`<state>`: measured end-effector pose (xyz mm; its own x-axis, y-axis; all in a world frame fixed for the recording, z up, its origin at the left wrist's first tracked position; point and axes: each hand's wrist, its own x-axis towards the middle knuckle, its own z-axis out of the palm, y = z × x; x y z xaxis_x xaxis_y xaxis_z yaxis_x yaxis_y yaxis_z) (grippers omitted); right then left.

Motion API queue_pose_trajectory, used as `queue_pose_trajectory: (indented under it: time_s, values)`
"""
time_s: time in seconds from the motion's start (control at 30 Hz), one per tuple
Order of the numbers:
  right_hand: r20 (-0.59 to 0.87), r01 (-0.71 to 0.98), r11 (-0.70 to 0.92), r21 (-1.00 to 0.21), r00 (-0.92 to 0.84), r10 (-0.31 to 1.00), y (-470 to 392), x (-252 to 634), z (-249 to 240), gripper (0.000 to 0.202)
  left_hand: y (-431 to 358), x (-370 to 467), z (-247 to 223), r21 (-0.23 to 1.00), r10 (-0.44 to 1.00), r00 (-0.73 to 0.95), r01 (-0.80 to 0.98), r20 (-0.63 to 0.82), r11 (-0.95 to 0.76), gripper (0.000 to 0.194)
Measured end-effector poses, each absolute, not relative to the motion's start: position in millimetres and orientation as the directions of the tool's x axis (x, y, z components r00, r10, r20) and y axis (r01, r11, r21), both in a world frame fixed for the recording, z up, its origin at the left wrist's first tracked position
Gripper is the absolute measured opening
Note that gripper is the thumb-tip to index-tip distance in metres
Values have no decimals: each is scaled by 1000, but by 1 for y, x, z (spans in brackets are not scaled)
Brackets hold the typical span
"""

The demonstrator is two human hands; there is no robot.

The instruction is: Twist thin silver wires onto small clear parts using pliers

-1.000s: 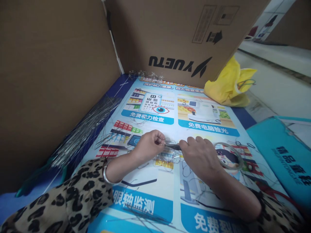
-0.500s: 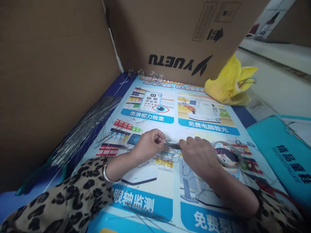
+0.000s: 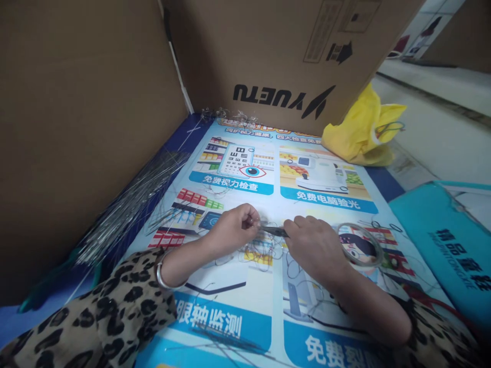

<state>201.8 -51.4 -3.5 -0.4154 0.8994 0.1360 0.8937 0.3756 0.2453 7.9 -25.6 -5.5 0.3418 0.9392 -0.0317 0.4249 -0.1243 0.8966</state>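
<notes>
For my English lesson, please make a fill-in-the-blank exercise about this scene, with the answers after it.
1. The bag beside the cardboard is coloured ____.
2. The slim dark tool reaches from the person's right hand towards the ____ hand.
3. The big black letters on the cardboard appear upside ____.
4. The ring-shaped coil lies to the ____ of the right hand.

Missing words: yellow; left; down; right.

leopard-print sleeves, silvery bangle
</notes>
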Motion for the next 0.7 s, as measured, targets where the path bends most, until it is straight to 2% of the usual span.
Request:
queue_pose_trajectory:
  time_s: [0.33,0.57,0.7]
  values:
    - [165,886,392,249,-438,884,-45,212,2,6,-25,4,-8,906,891,453,380,-4,-189,18]
    - [186,864,427,267,-480,857,-45,212,-1,10,-25,5,-7,872,899,434,420,50,-251,19]
    - [189,860,433,271,-488,852,-45,211,-3,10,-25,5,-10,879,917,397,419,47,-226,18]
